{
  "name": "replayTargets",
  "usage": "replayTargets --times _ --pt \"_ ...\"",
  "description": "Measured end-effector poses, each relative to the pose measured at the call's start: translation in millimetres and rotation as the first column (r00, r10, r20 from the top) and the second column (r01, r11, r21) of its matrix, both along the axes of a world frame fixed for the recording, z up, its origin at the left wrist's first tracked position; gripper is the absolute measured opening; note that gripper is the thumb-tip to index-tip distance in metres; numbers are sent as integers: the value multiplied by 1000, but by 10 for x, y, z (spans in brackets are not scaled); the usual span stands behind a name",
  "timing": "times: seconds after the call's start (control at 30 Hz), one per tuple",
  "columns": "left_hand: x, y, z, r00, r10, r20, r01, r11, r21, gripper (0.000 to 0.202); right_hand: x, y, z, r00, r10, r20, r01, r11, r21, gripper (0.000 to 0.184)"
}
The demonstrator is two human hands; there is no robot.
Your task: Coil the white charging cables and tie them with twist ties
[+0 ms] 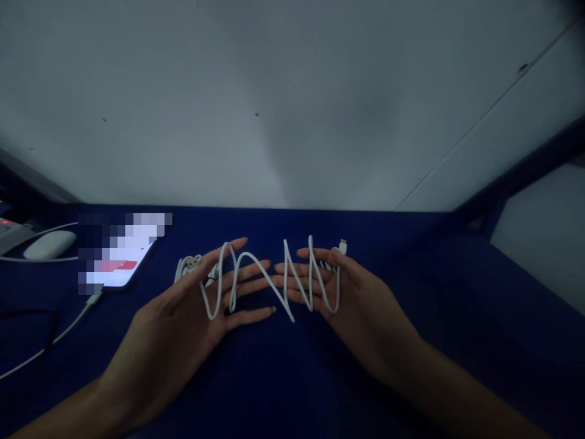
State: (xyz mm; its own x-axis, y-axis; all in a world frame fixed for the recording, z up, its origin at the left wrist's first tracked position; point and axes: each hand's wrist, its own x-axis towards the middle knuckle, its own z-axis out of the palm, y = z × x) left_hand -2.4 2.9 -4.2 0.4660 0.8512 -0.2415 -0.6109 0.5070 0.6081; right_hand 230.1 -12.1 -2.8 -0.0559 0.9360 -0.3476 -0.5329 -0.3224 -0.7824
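Both palms face up over the dark blue table point(457, 317), fingertips nearly meeting in the middle; the left hand point(192, 311) and right hand point(347, 299) have their fingers spread flat and relaxed, gripping nothing, so the white cable point(256, 280) rests in loose zigzag loops draped across both sets of fingers, kept apart rather than tangled; its small plug point(342, 246) sticks up just beyond the right fingers, and a bunched remainder point(188, 266) lies beyond the left fingers; far left sit a lit phone point(119, 262) with a cord attached and a white mouse point(49, 244); the screen is blurred, so no writing is legible.
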Motion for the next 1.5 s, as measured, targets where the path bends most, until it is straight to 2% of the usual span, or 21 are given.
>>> replayTargets --times 0.17,0.37,0.43,0.57,0.77,0.93,1.0,1.13,1.27,1.4,1.5 --pt "25 -53 -6 992 -11 -129 14 1000 18 52 -25 -8 12 1000 -10 -25 10 1000 4 36" --pt "-4 -63 -40 990 22 -136 -26 999 -23 56 -20 15 -49 985 -172 31 172 985 30 37" --pt "2 -41 -46 991 36 -128 -40 999 -28 57 -27 20 -39 980 -192 57 191 981 26 37" --pt "13 -19 -93 994 28 -108 -31 999 -29 55 -60 11 -22 989 -131 67 129 991 28 38" --pt "35 -58 -197 990 20 -140 -19 1000 11 46 -97 -65 -124 999 -46 17 44 992 122 39" --pt "69 -45 -166 987 -118 -108 121 992 24 47 -129 -114 -140 995 81 -55 -71 984 164 49" --pt "66 -46 -143 987 -134 -83 137 990 32 47 -135 -132 -137 990 135 -50 -122 973 194 54" --pt "48 -56 -129 985 -159 -66 160 987 5 47 -114 -192 -98 980 188 70 -199 954 226 70" --pt "49 -77 -111 980 -184 -71 184 983 4 50 -88 -268 18 947 230 222 -279 934 224 81" --pt "55 -107 -70 981 -176 -77 175 984 -25 53 -87 -304 56 883 216 417 -343 904 257 64" --pt "50 -114 -59 979 -188 -81 184 981 -55 53 -91 -297 -16 765 100 637 -400 849 346 53"
